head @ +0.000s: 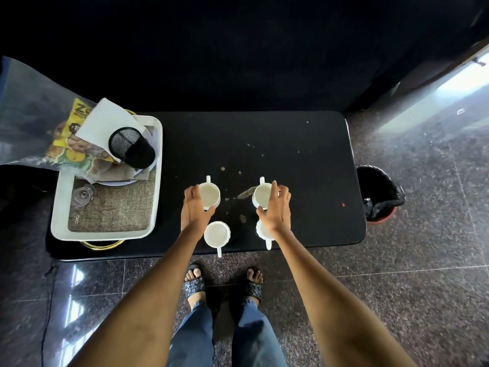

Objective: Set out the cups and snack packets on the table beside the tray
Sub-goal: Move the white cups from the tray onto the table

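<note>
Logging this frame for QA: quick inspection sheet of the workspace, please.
Surface: black table, crumbs and smears near its middle.
Job's things: four white cups on the table: far left cup, far right cup, near left cup, near right cup. Snack packets not yet set out, lying in a clear bag over the white tray.
Clutter: black mesh cup, white paper, upturned glass, burlap mat, all on the tray.
Hands: left hand holds the far left cup; right hand holds the far right cup.
Cables: nothing seen.
Surroundings: lined bin right of the table; speckled stone floor.
</note>
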Action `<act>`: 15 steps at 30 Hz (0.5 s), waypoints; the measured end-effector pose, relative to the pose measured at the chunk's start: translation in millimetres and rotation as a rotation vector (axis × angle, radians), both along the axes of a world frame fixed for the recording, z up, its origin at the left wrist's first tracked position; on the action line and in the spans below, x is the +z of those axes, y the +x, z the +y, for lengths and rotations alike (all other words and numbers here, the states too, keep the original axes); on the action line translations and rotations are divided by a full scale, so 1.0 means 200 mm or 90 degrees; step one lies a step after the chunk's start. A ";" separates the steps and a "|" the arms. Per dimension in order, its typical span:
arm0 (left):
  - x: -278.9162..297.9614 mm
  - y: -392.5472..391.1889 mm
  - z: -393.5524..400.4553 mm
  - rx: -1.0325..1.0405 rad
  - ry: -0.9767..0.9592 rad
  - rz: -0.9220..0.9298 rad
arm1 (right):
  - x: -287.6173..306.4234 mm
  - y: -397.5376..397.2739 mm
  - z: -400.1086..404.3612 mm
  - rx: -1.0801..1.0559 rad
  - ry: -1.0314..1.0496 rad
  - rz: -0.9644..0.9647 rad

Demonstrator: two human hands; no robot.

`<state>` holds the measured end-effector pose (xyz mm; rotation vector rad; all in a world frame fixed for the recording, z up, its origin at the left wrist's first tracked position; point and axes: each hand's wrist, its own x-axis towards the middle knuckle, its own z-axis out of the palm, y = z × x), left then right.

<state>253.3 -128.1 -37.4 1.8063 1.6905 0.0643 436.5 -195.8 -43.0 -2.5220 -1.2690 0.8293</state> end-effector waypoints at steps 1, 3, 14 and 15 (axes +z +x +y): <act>-0.01 0.00 0.02 -0.011 -0.002 0.008 | -0.01 0.01 0.01 0.002 -0.007 0.003; -0.01 0.01 0.06 -0.032 -0.007 0.022 | -0.01 0.03 0.03 -0.001 -0.010 0.009; -0.04 0.07 0.08 -0.024 0.022 -0.004 | -0.02 0.07 0.13 0.024 0.009 0.012; -0.04 0.07 0.08 -0.024 0.023 -0.006 | -0.02 0.07 0.13 0.025 0.008 0.012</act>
